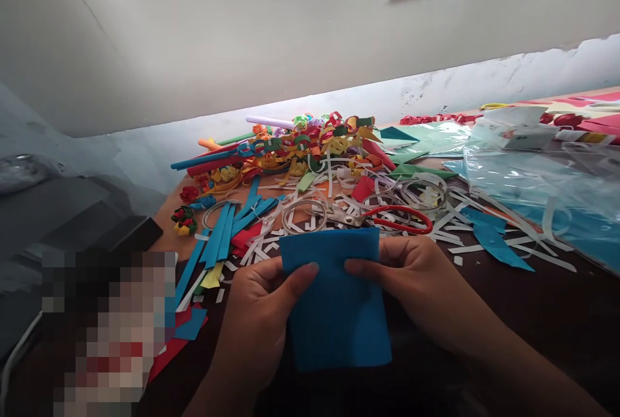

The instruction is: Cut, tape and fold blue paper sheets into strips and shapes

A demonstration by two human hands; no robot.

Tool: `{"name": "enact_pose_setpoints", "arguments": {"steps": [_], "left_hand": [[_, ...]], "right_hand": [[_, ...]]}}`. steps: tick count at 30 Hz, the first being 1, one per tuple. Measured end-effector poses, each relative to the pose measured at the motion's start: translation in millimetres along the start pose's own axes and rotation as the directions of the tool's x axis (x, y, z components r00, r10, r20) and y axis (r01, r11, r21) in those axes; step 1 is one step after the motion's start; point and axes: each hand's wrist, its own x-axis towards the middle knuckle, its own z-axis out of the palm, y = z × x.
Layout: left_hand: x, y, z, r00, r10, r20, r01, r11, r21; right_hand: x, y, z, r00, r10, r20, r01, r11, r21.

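A blue sheet of paper (339, 320) is held up in front of me, its top edge nearly level. My left hand (266, 307) pinches its upper left side, thumb lying on the near face. At the upper right side, my right hand (407, 275) grips the same sheet between thumb and fingers. The fingers behind the paper are partly hidden. Just beyond its top edge lie scissors with red handles (402, 218), among white paper strips (261, 246). Blue paper strips (223, 236) are spread to the left.
Colourful paper chains and flowers (300, 146) are heaped at the back. Clear plastic packets (527, 172) cover blue paper at the right. Rolls of tape (304, 215) sit among the scraps. A dark machine-like object (72, 223) stands at the left, and a pale slanted surface (290, 30) overhangs the table.
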Motion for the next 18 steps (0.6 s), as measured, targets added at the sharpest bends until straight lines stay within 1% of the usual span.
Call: {"name": "enact_pose_setpoints", "arguments": {"steps": [4, 7, 8, 10, 13, 15, 16, 18], "left_hand": [[1, -2, -2.8, 1.0, -0.003, -0.003, 0.003, 1.0, 0.026], [2, -3, -4.2, 1.0, -0.005, 0.018, 0.004, 1.0, 0.031], [2, -3, -4.0, 1.0, -0.001, 0.024, 0.0, 1.0, 0.023], [1, -3, -2.6, 1.0, 0.012, 0.013, -0.012, 1.0, 0.004], [-2, -2, 1.3, 0.998, 0.031, -0.059, -0.031, 1.0, 0.002], [-5, -2, 4.1, 0.994, 0.04, -0.099, -0.037, 0.999, 0.032], [-7, -2, 5.3, 0.994, 0.035, -0.102, -0.029, 0.998, 0.061], [-9, -2, 7.3, 0.997, 0.029, -0.066, -0.018, 0.987, 0.16]], "right_hand": [[2, 2, 0, 0.999, 0.012, -0.037, -0.013, 0.999, -0.033], [2, 2, 0, 0.999, 0.02, -0.049, -0.023, 0.998, -0.052], [2, 2, -1, 0.998, 0.02, -0.064, -0.024, 0.998, -0.061], [1, 2, -1, 0.991, 0.003, -0.133, -0.013, 0.997, -0.08], [0, 3, 0, 0.968, -0.071, -0.242, 0.046, 0.993, -0.108], [-1, 5, 2, 0.955, -0.119, -0.273, 0.095, 0.991, -0.097], [-1, 5, 3, 0.95, -0.136, -0.282, 0.117, 0.99, -0.081], [0, 6, 4, 0.94, -0.165, -0.298, 0.161, 0.986, -0.038]]}}
